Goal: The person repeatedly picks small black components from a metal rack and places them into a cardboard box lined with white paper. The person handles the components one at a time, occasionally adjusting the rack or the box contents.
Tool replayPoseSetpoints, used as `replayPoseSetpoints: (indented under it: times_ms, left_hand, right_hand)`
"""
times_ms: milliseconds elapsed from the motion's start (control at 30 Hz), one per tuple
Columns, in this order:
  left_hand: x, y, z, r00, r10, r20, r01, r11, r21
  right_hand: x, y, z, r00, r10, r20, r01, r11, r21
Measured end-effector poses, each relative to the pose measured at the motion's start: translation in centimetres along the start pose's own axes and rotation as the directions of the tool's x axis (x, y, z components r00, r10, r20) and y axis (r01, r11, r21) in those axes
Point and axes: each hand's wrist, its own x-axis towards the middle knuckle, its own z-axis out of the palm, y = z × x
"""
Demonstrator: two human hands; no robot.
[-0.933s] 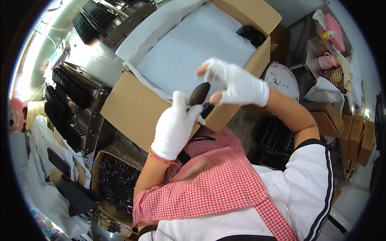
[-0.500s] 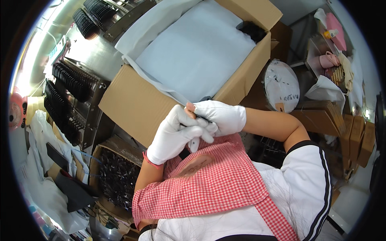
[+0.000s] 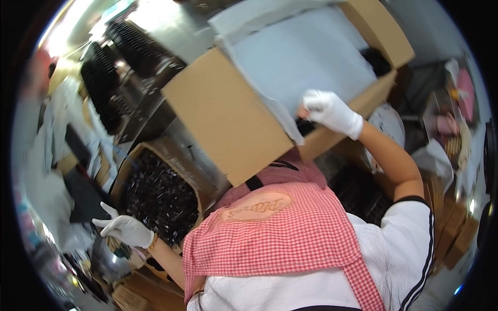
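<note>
1. Fingers of the left hand (image 3: 127, 230) are spread wide, the hand being stretched out low at the left, beside a carton (image 3: 182, 171) filled with dark, glinting pieces (image 3: 161, 197).
2. The right hand (image 3: 332, 113) is placed over the near edge of a cardboard box (image 3: 223, 114), its fingers curled in narrowly; whether anything is gripped cannot be told.
3. A dark object (image 3: 304, 126) is seen just below those curled fingers, at the box's near corner, its shape partly hidden.
4. The box is lined with white sheeting (image 3: 295, 57).
5. A red-and-white checked apron (image 3: 270, 233) is worn over a white shirt (image 3: 290, 290).
</note>
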Motion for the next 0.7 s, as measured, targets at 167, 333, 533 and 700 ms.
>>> replayPoseSetpoints:
  times_ms: [167,333,533,700]
  left_hand:
    - [-1.7,-0.4,-1.2,0.998,0.017,-0.057,-0.015,1.000,0.027]
    - [2.0,-6.3,-1.2,0.966,0.059,-0.250,0.212,0.371,0.904]
    - [10.3,-13.7,-5.3,0.909,-0.229,0.347,-0.406,-0.668,0.623]
    - [15.5,-17.1,-7.4,0.899,-0.253,0.358,-0.340,-0.918,0.205]
  right_hand:
    - [2.2,-4.4,-1.5,0.932,-0.015,0.363,0.195,0.865,-0.463]
    - [10.4,-9.5,-1.8,0.958,-0.230,0.171,0.270,0.926,-0.265]
    - [26.4,-15.7,8.6,0.988,-0.144,0.058,0.114,0.927,0.358]
    - [37.3,-17.0,14.2,1.000,0.013,0.023,-0.019,0.954,0.298]
